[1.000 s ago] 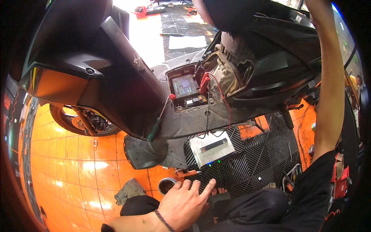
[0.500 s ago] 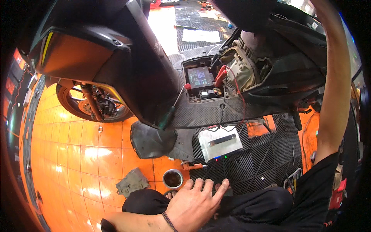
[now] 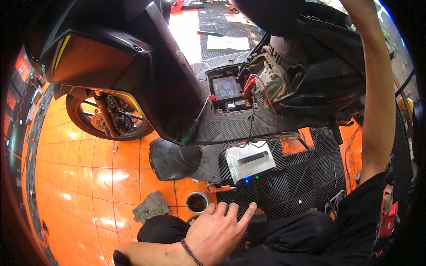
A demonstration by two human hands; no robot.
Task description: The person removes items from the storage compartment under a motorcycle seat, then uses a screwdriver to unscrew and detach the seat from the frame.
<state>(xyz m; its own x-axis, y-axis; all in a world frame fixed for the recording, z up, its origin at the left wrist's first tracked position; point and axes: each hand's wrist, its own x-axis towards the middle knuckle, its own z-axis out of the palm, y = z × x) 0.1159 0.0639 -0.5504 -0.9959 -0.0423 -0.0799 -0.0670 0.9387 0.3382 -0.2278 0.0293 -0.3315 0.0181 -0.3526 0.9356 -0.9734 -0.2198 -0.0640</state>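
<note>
My left hand [image 3: 222, 226] rests palm down over my lap, fingers slightly curled and apart, holding nothing visible. My right forearm [image 3: 377, 102] reaches up past the black scooter seat area; that hand is beyond the top edge. The black scooter [image 3: 168, 102] stands crosswise before me, its floorboard compartment open around a battery [image 3: 224, 88] with red and black clamps [image 3: 248, 86] at it. A screwdriver [image 3: 199, 115] with a green handle and red item at its tip leans on the floorboard. Wires run down to a white box [image 3: 250, 164] with small lights on the mat.
A black plastic panel [image 3: 173, 159], orange tool [image 3: 217, 187], bowl of dark contents [image 3: 197, 203] and grey part [image 3: 151, 207] lie on the floor. The front wheel [image 3: 106, 116] is at left, a ring [image 3: 115, 149] below it. Red objects [image 3: 388, 213] are at far right.
Since one second ago the view has shifted, so the scooter sits higher and farther right, and more of the bowl shows. My left hand stays low with fingers apart; my right arm stays raised.
</note>
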